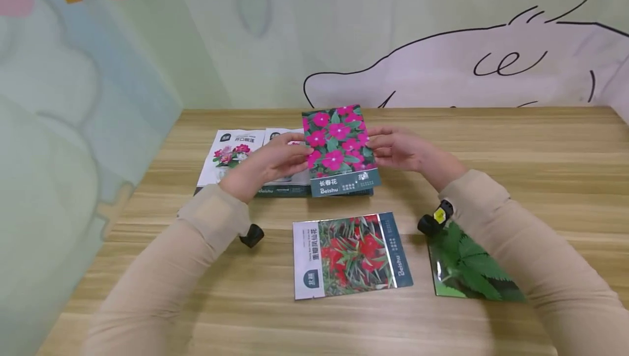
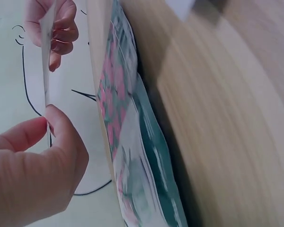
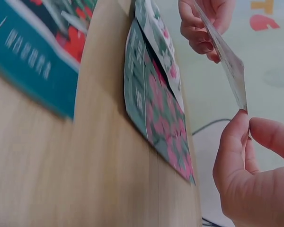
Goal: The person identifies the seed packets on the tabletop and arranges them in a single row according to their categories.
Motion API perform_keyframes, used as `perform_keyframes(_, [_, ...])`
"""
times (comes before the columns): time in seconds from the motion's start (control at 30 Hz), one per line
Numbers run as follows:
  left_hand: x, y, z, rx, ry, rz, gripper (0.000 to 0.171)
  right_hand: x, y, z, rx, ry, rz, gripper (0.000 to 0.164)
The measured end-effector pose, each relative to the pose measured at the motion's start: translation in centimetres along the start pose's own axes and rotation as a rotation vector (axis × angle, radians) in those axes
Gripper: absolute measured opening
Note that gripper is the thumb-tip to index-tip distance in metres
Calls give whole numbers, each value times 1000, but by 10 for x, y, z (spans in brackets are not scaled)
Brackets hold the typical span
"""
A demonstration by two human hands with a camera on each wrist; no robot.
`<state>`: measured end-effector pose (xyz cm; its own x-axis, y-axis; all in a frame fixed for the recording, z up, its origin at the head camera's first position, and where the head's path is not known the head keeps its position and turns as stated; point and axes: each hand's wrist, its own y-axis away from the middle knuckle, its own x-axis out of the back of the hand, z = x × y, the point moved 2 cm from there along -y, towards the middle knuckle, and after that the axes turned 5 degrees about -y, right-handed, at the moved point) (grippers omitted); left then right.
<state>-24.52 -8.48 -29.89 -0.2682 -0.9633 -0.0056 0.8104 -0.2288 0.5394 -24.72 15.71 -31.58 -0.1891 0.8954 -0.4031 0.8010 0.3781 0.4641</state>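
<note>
Both hands hold up a seed packet [image 1: 336, 146] printed with magenta flowers and a dark green band. My left hand [image 1: 282, 158] pinches its left edge, and my right hand [image 1: 399, 149] pinches the right edge. Seen edge-on in the left wrist view, the thin packet [image 2: 46, 56] runs between thumb and fingers of each hand. Beneath it on the table lies another pink-flowered packet [image 3: 163, 120], mostly hidden from the head view. Beside that, white packets [image 1: 236, 151] with pink flowers lie in a row, partly behind my left hand.
A red-flowered packet [image 1: 351, 255] lies sideways on the wooden table [image 1: 245, 312] nearer to me. Right of it, a green-leaf packet [image 1: 472, 268] is partly covered by my right forearm. A painted wall [image 1: 275, 34] rises behind the table, another along the left.
</note>
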Motion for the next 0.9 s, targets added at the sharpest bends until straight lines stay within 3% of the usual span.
perform_keyframes(0.3, [-28, -14, 5, -16, 0, 5, 54, 26, 16, -7, 35, 9, 1, 26])
perform_keyframes(0.53, [-49, -22, 6, -40, 8, 2, 43, 42, 25, -9, 36, 14, 5, 25])
perform_keyframes(0.7, [-57, -28, 3, -49, -2, 7, 42, 51, 30, -7, 18, 23, 9, 21])
perform_keyframes(0.9, [-65, -34, 0, -78, -59, -9, 42, 58, 32, -6, -9, 110, 71, 22])
